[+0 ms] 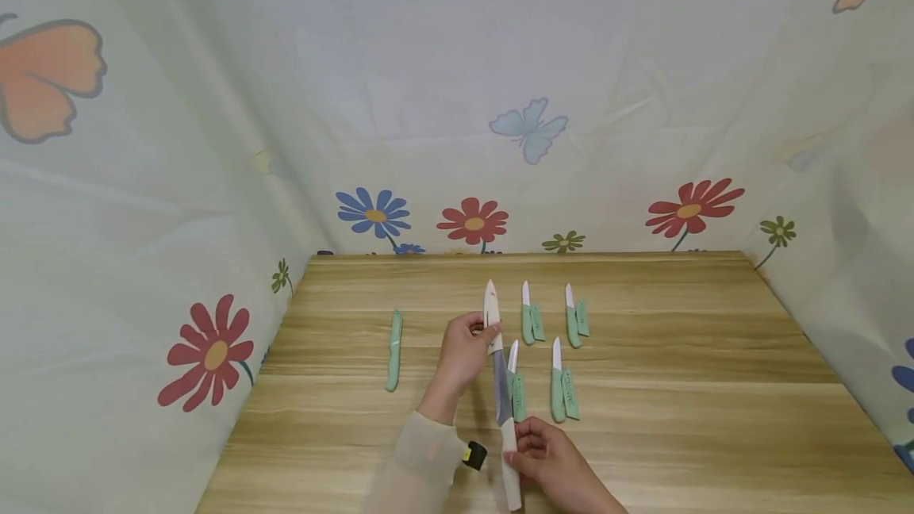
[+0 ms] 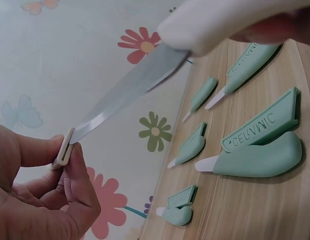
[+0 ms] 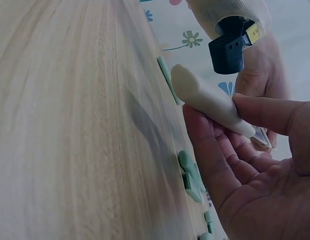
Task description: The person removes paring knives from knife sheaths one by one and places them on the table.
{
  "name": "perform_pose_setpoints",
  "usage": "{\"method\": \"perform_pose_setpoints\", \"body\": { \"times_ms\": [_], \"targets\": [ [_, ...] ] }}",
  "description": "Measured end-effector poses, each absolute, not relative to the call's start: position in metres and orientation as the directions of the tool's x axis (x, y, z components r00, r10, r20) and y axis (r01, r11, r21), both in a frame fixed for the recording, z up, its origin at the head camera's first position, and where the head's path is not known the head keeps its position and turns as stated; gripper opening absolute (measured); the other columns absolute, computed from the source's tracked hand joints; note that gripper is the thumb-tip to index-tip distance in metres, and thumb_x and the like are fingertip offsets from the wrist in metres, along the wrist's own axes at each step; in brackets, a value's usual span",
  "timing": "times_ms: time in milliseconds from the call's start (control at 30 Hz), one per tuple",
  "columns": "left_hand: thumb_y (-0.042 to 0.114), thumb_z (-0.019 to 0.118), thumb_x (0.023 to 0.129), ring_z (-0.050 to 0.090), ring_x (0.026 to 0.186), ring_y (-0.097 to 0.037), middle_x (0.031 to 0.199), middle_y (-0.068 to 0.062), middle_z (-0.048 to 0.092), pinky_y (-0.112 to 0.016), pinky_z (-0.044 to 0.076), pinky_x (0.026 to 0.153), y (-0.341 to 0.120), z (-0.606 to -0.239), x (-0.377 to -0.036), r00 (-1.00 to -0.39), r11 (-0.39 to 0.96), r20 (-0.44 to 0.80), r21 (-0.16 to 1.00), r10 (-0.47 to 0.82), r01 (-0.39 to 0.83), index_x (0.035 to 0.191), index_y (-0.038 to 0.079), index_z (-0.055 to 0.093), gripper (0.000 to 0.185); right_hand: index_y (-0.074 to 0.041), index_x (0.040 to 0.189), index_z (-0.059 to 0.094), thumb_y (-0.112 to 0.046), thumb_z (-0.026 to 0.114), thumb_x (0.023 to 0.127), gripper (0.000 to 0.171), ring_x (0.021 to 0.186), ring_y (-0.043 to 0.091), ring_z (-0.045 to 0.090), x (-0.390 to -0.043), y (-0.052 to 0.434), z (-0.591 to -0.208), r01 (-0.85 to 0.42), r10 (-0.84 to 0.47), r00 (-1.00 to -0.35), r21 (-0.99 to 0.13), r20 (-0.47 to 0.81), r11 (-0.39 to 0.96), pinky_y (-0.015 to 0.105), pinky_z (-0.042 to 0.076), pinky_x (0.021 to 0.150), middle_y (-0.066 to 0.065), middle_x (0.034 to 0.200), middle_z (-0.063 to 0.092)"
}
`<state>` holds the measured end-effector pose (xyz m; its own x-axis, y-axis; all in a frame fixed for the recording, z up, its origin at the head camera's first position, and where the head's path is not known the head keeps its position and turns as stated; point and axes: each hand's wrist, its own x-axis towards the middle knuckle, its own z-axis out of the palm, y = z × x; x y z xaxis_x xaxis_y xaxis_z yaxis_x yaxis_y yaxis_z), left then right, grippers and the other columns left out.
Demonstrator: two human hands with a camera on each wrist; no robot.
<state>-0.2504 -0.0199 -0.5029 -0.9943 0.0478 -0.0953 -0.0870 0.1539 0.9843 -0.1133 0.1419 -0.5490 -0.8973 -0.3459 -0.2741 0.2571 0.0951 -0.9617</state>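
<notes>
Knife [image 1: 502,387], smooth steel blade, cream sheath [image 1: 491,309]

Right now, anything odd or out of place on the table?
One green knife lies alone to the left, apart from the four paired knife-and-sheath sets. The cream knife has its blade half out of its sheath, held by both hands.

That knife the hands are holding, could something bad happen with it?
Maybe. The left hand pinches the white sheath right at the bare blade, so a slip could cut a finger. The right hand grips only the handle end, so the knife might wobble or drop onto the green knives lying just beside it.
</notes>
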Motion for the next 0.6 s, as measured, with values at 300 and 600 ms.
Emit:
{"method": "perform_pose_setpoints", "body": {
  "times_ms": [300,600],
  "targets": [
    [0.011,0.068,0.099,0.066,0.083,-0.016,0.101,-0.013,0.071,-0.032,0.061,0.074,-0.024,-0.506,-0.254,-0.997,0.078,-0.080,0.994,0.011,-0.079,0.114,-0.004,0.072,0.022,0.008,0.120,0.056,-0.010,0.072,0.095,0.035,0.089,0.018,0.066,-0.114,0.147,-0.548,0.294,-0.325,-0.889,-0.947,-0.322,0.134,0.033,0.061,0.074,0.010,0.100,0.066],
    [0.015,0.073,0.096,0.061,0.079,-0.013,0.098,-0.008,0.070,-0.023,0.053,0.066,-0.022,-0.517,-0.245,-0.994,0.141,-0.104,0.985,0.041,-0.097,0.107,0.003,0.074,0.016,0.008,0.122,0.056,-0.012,0.072,0.095,0.036,0.093,0.019,0.067,-0.116,0.151,-0.545,0.245,-0.268,-0.921,-0.955,-0.282,0.164,0.030,0.061,0.075,0.012,0.106,0.066]
  ]
}}
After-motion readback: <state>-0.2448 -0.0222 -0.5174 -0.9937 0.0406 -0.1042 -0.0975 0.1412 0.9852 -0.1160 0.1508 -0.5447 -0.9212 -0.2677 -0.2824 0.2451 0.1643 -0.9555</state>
